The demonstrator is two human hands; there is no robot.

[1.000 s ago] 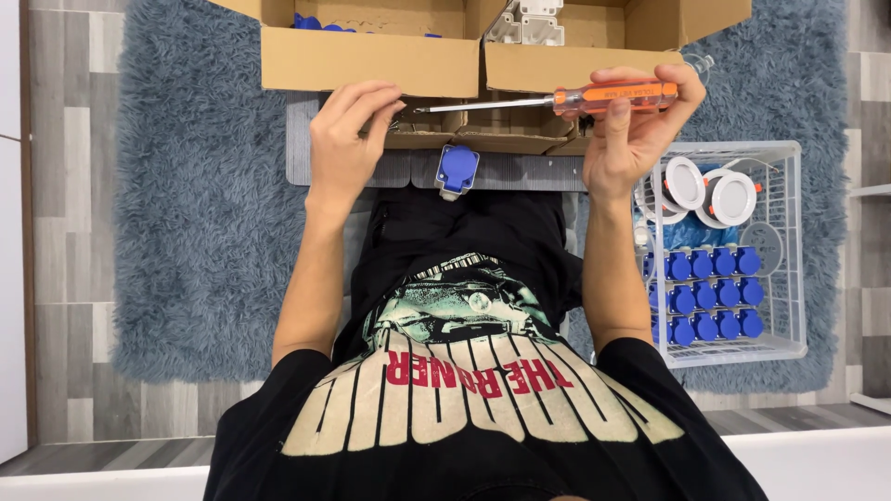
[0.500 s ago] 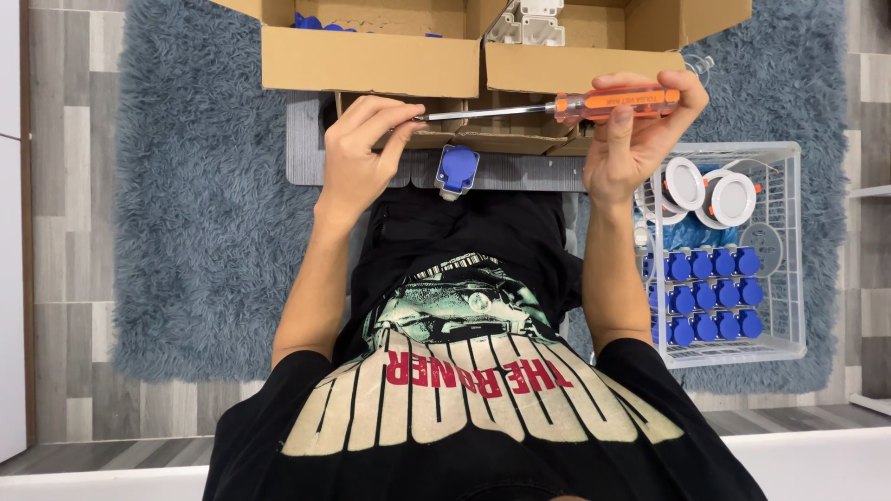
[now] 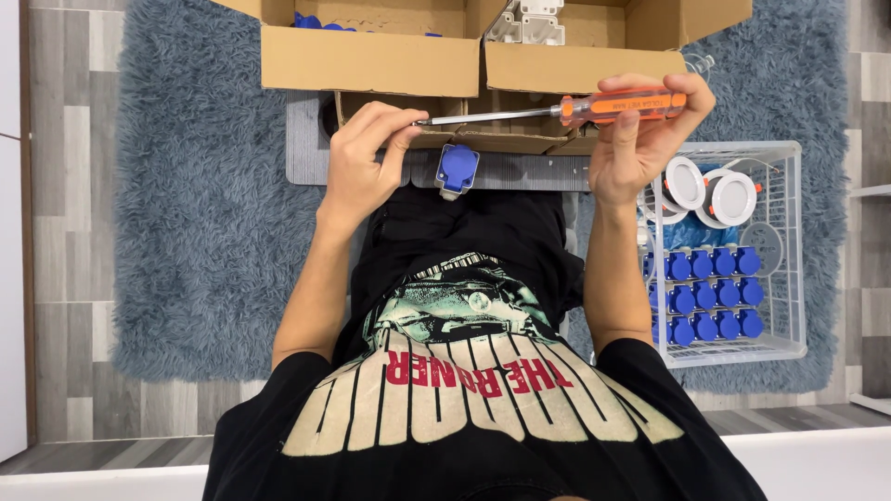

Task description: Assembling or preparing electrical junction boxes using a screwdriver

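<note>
My right hand [image 3: 640, 139] grips the orange handle of a screwdriver [image 3: 617, 105], held level above my lap. Its metal shaft runs left to my left hand [image 3: 367, 162], whose thumb and fingers pinch the tip. Whether something small sits at the tip is hidden by the fingers. A blue and grey socket part [image 3: 457, 170] lies on a grey board [image 3: 520, 172] just below the shaft, between my two hands. Neither hand touches it.
Open cardboard boxes [image 3: 371, 57] stand beyond the board, holding blue and white parts. A white wire basket [image 3: 789, 278] at my right contains several blue parts and white round fittings [image 3: 733, 198]. A shaggy blue-grey rug [image 3: 195, 213] covers the wooden floor.
My left hand has curled and drawn back from the box edge, and now pinches the screwdriver's tip. The right hand has kept the handle almost still.
</note>
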